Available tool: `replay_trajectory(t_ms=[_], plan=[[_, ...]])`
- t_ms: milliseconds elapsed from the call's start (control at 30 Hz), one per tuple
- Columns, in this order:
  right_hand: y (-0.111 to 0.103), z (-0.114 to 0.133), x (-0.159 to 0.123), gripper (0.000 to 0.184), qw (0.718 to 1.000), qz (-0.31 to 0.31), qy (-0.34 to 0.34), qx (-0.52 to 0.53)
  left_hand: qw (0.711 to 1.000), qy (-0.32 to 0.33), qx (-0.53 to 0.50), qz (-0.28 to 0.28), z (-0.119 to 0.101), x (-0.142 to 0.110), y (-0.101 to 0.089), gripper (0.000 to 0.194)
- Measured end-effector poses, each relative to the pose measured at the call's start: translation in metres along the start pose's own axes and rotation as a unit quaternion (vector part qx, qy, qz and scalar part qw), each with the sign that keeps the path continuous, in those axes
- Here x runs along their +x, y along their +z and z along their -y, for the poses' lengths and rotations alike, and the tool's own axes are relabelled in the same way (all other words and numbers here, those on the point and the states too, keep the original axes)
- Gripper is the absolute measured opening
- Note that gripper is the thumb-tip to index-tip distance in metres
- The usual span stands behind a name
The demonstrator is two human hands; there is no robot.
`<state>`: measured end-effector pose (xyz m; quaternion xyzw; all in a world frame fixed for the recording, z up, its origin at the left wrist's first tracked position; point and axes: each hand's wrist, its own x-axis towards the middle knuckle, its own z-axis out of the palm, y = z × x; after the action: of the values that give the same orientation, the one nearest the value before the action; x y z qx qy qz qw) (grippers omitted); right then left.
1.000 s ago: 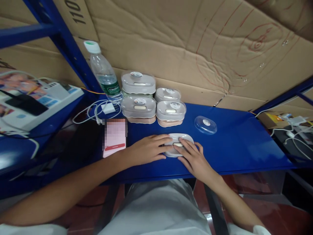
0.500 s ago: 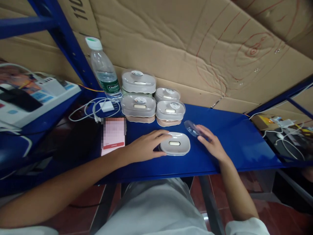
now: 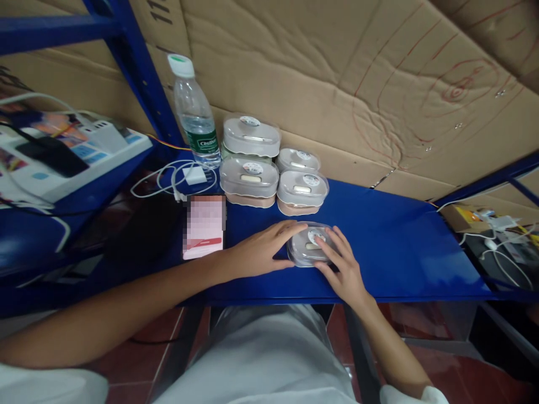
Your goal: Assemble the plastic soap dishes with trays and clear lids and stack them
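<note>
An oval box with a pale grey lid lies near the front edge of the blue table. Over its lid sits a clear plastic cover with a round white sticker. My left hand grips the box's left end between thumb and fingers. From the right, my right hand has its fingers on the clear cover, partly hiding the box's right end. Whether the cover is fully seated, I cannot tell. Behind, several similar oval boxes stand grouped, each with a clear cover and sticker.
A water bottle stands beside the boxes, with a white charger and coiled cable before it. A phone lies left of my left hand. Cardboard walls the back. A power strip is at far left.
My right hand has moved left, bringing the clear cover from beside the box onto its grey lid. My left hand stays at the box's left end. The view has shifted slightly.
</note>
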<state>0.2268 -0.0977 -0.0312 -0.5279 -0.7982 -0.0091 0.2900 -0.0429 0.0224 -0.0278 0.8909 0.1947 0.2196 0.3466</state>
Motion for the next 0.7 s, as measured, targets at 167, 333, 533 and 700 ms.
replay_trajectory(t_ms=[167, 333, 533, 700], plan=[[-0.014, -0.010, -0.007, 0.071, 1.000, 0.012, -0.012, 0.014, 1.000, 0.024, 0.006, -0.002, -0.005, 0.000, -0.001, 0.086], [-0.028, -0.023, -0.008, 0.068, 0.998, 0.061, -0.011, -0.028, 0.999, 0.010, 0.033, 0.014, -0.005, -0.001, -0.001, 0.079], [-0.014, -0.019, -0.006, 0.078, 0.997, 0.039, -0.039, -0.051, 0.999, 0.010, 0.052, 0.009, -0.001, -0.002, 0.002, 0.076], [-0.005, -0.006, -0.010, 0.088, 0.988, -0.012, -0.049, -0.146, 0.996, 0.000, 0.092, -0.005, -0.001, -0.004, 0.002, 0.076]])
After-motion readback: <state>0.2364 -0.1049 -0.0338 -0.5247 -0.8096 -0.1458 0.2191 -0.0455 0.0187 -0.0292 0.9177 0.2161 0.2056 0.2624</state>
